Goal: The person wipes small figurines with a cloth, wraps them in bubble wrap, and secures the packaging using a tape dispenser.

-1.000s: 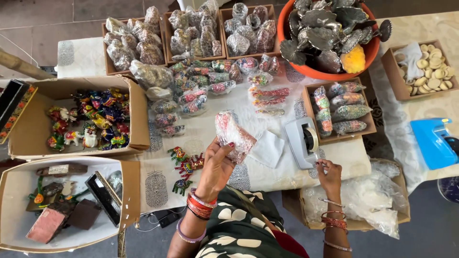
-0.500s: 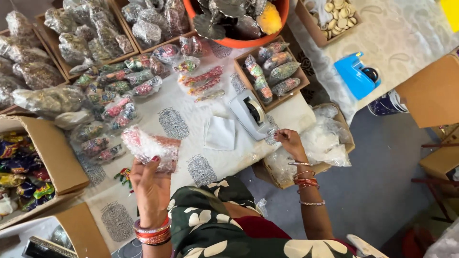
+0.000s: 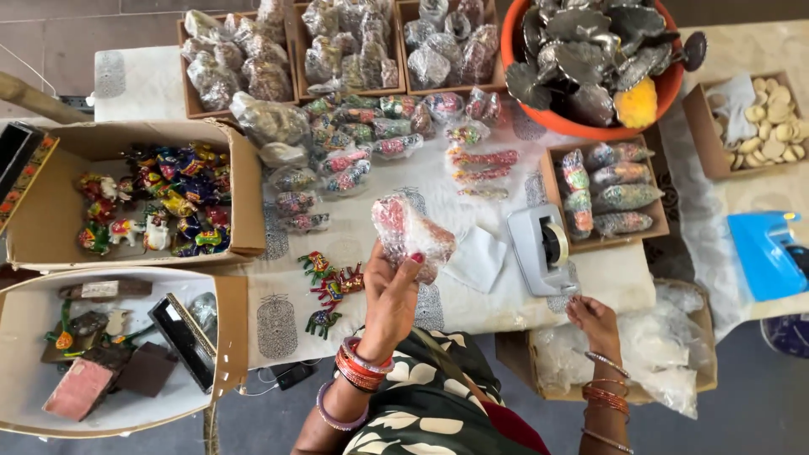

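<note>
My left hand is raised over the near edge of the surface; its fingers are closed around a wrapped bundle, pinching it from below with the thumb on the near side, so the bundle stands clear of the cloth and faces me; I judge this hold keeps the wrap from unrolling and leaves the loose side open to my other hand. The bundle sits above the printed white cloth, between the small painted animal figures and the folded white sheet; it touches nothing but my hand.

My right hand rests at the front edge of the surface, just below the grey tape dispenser; the fingers are curled and close together; whether they pinch a strip of tape I cannot tell; the dispenser stands within easy reach of this hand, which I judge to be the reason for its position.

The bundle is an irregular lump in clear bubble wrap; red and pale patches show through the film; the exact contents are too blurred to name; the wrap looks crinkled and slack at the top.

Similar wrapped packets lie in rows further out; a cardboard box of coloured figures stands to the left; an orange tub of dark metal pieces stands at the far right.
</note>
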